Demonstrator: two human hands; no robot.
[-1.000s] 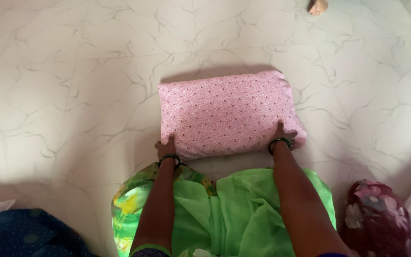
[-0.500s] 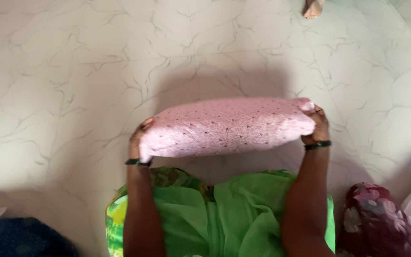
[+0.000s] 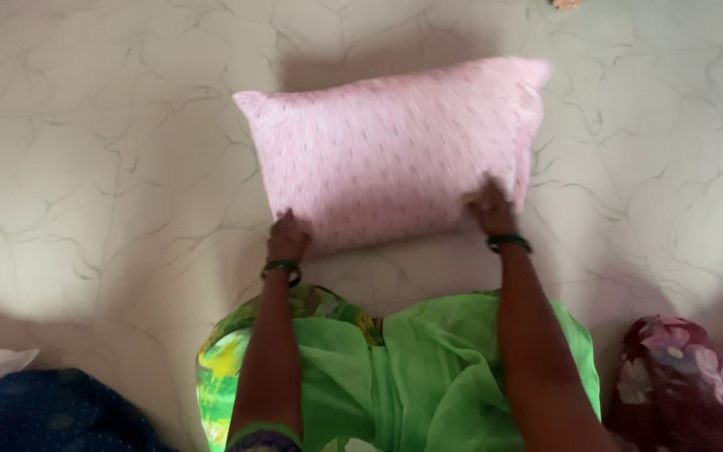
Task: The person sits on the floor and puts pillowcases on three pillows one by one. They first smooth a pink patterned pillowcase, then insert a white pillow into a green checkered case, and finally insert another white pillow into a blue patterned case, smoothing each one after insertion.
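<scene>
- Item in hand: a plump rectangular pillow in a pink cotton cover with small dark dots (image 3: 391, 151). It lies flat on the white marble-veined tile floor (image 3: 85, 167), directly ahead of the person's lap, and is blurred by motion.
- Left hand (image 3: 287, 238): closed on the pillow's near left corner, fingers tucked at the edge; a dark bangle sits at the wrist.
- Right hand (image 3: 489, 207): closed on the near right corner, fingers pressing into the cover; a matching bangle sits at that wrist.
- Assessment: the step appears to be settling the pillow flat and square. Both corners should be held evenly so that the filling spreads level and the cover does not twist.
- Recommendation: press outward along the near edge to draw out slack, and keep the far edge parallel to the knees.
- Surroundings: a green draped garment (image 3: 412, 377) covers the lap; a dark blue patterned cloth (image 3: 52, 414) lies at lower left, and a maroon floral cushion (image 3: 679, 377) at lower right, both well apart from the pillow.
</scene>
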